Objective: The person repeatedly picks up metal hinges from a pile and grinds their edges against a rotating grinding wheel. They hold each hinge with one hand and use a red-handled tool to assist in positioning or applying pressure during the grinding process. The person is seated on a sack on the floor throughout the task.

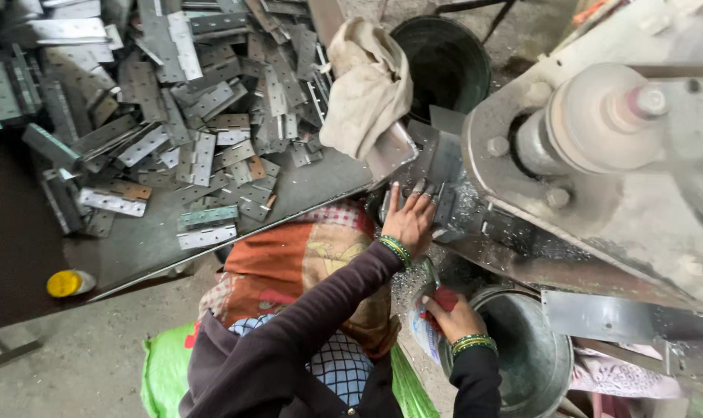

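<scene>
Grey flat metal hinges (189,131) lie heaped on the tabletop (135,240). The left hand (408,220) presses spread fingers on a small metal piece (444,203) at the machine (599,155); the right hand (452,316) grips a red handle (444,298) above a steel bucket (529,356).

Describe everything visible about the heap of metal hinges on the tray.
The heap of metal hinges covers the upper left of a flat grey metal tray. They are flat, rectangular, dull silver-grey leaves with rows of small screw holes; a few look rusty brown. Some lie open, some folded, piled loosely at every angle. The heap thins toward the tray's near edge, where single hinges lie apart. A crumpled beige cloth rests at the heap's right side. Neither hand touches the hinges.
</scene>
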`<action>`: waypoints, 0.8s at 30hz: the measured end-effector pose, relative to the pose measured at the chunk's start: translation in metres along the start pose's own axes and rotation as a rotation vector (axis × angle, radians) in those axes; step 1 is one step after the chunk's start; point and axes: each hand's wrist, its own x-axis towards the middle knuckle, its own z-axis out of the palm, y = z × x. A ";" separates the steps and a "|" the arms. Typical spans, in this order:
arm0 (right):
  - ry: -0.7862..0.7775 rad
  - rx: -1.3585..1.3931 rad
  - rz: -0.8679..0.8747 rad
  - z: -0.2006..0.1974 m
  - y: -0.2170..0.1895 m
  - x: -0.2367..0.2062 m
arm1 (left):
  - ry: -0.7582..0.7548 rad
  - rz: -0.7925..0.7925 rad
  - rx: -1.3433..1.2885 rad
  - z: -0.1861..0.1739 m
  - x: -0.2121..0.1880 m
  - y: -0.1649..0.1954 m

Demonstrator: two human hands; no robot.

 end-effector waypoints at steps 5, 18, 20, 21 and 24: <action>0.142 0.033 0.026 0.047 0.033 0.012 | -0.019 -0.055 0.011 0.002 0.005 0.000; 0.072 0.025 0.085 0.023 0.011 -0.004 | 0.056 -0.004 -0.015 0.012 -0.004 -0.011; 0.081 -0.027 0.127 0.013 -0.003 -0.010 | -0.004 -0.050 -0.024 0.013 0.010 -0.007; 0.071 0.012 0.151 0.017 -0.006 -0.012 | -0.027 -0.054 0.013 0.014 0.016 -0.005; 0.198 0.055 0.110 0.051 -0.007 -0.010 | -0.006 -0.047 0.059 0.013 0.023 -0.003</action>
